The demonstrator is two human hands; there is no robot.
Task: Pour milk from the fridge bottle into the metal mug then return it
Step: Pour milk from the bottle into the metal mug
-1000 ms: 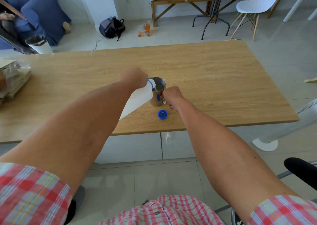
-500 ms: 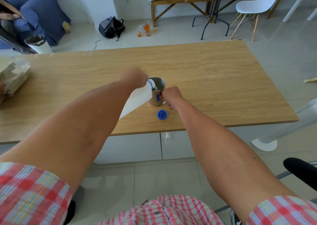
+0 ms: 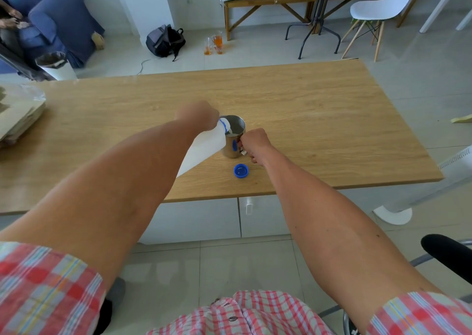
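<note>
Single head view, wide-angle, looking forward and down over table [image 3: 306,109], near.

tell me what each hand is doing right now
Left hand: closed on the tilted white plastic milk bottle.
Right hand: closed on the shiny metal mug handle.

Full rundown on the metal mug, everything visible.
The mug is a shiny steel cylinder standing upright on the wooden table, near the front edge. Its side mirrors a blue spot, likely the blue cap lying on the table in front of it. The right hand grips its handle, mostly hiding it. The tilted white bottle, held by the left hand, has its mouth over the rim, and white milk shows inside.
</note>
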